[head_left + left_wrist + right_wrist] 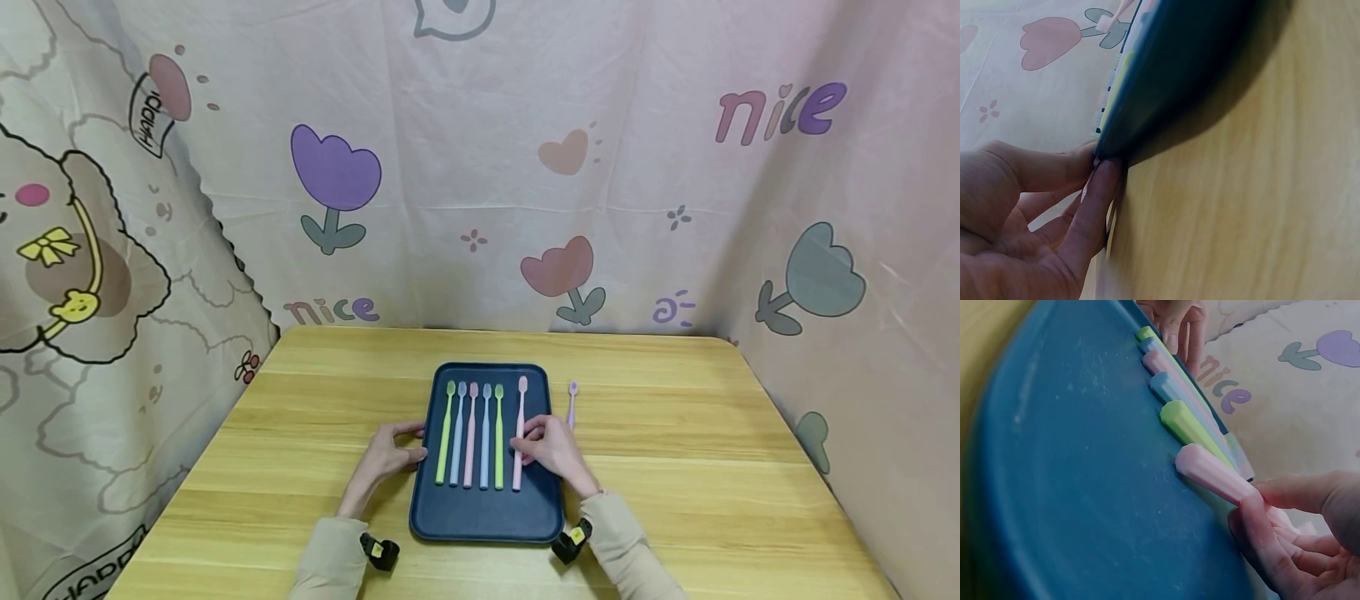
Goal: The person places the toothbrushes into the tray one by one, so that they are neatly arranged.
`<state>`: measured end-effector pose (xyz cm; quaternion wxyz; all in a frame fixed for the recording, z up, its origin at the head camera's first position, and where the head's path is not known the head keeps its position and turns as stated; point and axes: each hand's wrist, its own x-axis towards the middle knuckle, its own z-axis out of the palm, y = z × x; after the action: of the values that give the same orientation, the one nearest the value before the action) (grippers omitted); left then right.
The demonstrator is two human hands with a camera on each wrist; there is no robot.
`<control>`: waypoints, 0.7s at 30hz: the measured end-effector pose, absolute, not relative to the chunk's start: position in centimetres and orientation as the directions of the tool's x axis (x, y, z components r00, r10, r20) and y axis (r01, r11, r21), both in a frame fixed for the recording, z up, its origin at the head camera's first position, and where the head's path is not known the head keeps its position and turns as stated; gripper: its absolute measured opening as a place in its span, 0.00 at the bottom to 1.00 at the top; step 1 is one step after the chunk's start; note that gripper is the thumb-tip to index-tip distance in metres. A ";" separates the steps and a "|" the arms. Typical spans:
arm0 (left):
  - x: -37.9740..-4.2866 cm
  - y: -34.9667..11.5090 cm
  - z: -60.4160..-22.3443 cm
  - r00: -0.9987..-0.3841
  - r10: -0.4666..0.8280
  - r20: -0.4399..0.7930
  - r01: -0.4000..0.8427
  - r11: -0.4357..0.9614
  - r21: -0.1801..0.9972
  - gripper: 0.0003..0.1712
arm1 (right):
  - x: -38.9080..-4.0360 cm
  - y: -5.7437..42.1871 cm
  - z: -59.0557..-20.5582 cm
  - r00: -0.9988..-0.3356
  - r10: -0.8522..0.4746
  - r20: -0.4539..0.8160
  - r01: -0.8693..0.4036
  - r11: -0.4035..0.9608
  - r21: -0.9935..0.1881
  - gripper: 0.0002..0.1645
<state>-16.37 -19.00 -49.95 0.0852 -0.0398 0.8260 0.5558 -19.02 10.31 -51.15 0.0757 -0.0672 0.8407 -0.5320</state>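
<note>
A dark blue tray (487, 518) lies on the wooden table. In it several toothbrushes stand in a row, heads to the back: a green toothbrush (446, 433) at the left, then blue, pink, blue and green (1188, 425). My right hand (553, 447) pinches the handle of another pink toothbrush (1210, 474) between thumb and fingers, at the row's right end with a wider gap. My left hand (384, 458) holds the tray's left edge, thumb and fingertips at the rim (1147, 69). Outside the tray, a purple toothbrush (573, 400) is partly hidden behind my right hand.
The wooden table (675, 467) extends on both sides of the tray. Behind it hangs a pale curtain (450, 250) printed with flowers and words, and curtains also close off both sides. Black cameras (381, 552) are strapped to both wrists.
</note>
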 end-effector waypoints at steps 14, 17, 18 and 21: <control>-16.4 -18.9 -50.0 -0.983 0.028 -0.181 -0.158 0.370 0.916 0.28 | -19.1 10.0 -51.2 -0.983 -0.177 -0.052 -0.041 0.488 -0.872 0.12; -16.4 -18.9 -50.0 -0.983 0.024 -0.182 -0.160 0.372 0.914 0.28 | -19.0 10.0 -51.1 -0.983 -0.177 -0.050 -0.045 0.497 -0.867 0.12; -16.4 -18.9 -50.0 -0.983 0.025 -0.181 -0.159 0.373 0.914 0.28 | -19.0 10.0 -51.1 -0.983 -0.177 -0.050 -0.046 0.499 -0.865 0.12; -16.4 -19.0 -50.1 -0.983 0.026 -0.180 -0.157 0.371 0.915 0.28 | -18.9 10.0 -51.1 -0.983 -0.177 -0.051 -0.046 0.502 -0.863 0.12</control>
<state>-16.40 -18.96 -50.06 0.0820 -0.0398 0.8239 0.5593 -18.94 9.99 -51.06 0.0661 -0.0644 0.8642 -0.4947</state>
